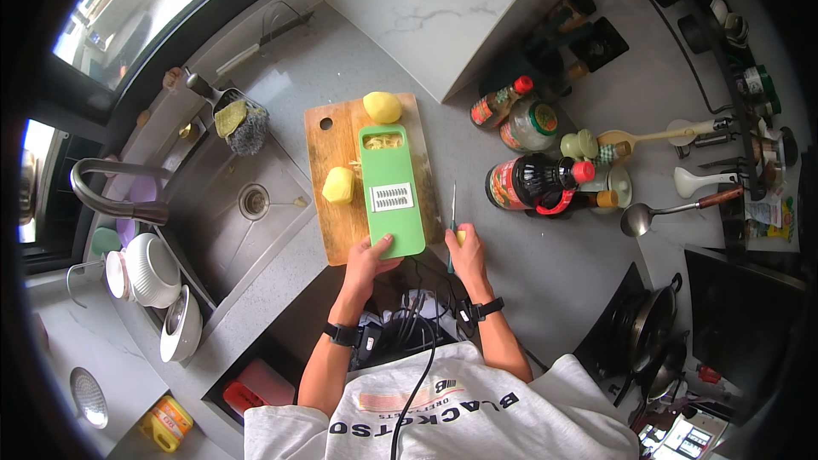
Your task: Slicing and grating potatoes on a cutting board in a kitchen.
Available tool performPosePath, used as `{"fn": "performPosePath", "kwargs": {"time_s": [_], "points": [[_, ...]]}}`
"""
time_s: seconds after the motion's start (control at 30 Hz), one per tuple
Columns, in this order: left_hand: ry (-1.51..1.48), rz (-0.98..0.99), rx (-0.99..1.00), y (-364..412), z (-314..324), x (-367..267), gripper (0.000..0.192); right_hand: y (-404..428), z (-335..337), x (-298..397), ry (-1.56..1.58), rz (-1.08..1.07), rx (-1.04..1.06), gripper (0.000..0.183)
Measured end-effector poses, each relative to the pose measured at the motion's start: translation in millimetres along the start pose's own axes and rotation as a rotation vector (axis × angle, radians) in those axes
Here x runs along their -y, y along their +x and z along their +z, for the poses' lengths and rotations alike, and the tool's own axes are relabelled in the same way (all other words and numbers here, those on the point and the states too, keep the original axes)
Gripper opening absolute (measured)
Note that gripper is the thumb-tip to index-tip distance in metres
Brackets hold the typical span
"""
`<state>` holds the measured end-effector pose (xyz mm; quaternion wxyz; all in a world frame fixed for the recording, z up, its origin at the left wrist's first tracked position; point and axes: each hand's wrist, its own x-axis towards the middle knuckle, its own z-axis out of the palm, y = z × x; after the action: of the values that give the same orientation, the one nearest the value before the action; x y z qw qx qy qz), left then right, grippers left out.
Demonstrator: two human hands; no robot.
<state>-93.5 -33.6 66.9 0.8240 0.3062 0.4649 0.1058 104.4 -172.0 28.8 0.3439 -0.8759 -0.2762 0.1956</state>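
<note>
My left hand (369,262) grips the near end of a green grater (395,230), its thumb on top; the grater lies over a wooden cutting board (339,236). Yellow shreds (383,142) show through the opening at its far end, and a few lie beside its left edge. One peeled potato (382,107) rests at the board's far edge, another peeled potato (338,185) left of the grater. My right hand (468,252), right of the board, holds a small yellow piece (461,237), perhaps potato. A narrow knife (454,211) lies against that hand's fingers; whether they grip it is unclear.
At left is a steel sink (281,204) with a curved faucet (115,201) and white bowls (153,270) beside it. Sauce bottles, including a large dark bottle (524,182), stand on the right. Pans (652,326) sit at the lower right. Dark cables hang before my torso.
</note>
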Motion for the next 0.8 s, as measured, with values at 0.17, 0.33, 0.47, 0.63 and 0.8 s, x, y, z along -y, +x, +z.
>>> {"fn": "performPosePath", "kwargs": {"time_s": [0.17, 0.33, 0.47, 0.63, 0.8], "points": [[0.001, 0.017, -0.060, -15, 9, -16, 0.040, 2, 1, 4, -0.001, -0.009, 0.014, 0.033], [0.014, 0.006, -0.068, -37, 2, -27, 0.039, 4, 5, 9, -0.027, -0.034, 0.036, 0.033], [0.033, -0.023, -0.057, -55, -8, -23, 0.041, 2, 8, 10, 0.006, -0.068, 0.019, 0.033], [0.038, 0.011, 0.031, -70, -17, -16, 0.044, 6, 8, 18, 0.052, -0.074, 0.033, 0.033], [0.023, 0.040, 0.076, -82, -25, -18, 0.044, 27, 12, 30, -0.037, -0.214, 0.044, 0.034]]}}
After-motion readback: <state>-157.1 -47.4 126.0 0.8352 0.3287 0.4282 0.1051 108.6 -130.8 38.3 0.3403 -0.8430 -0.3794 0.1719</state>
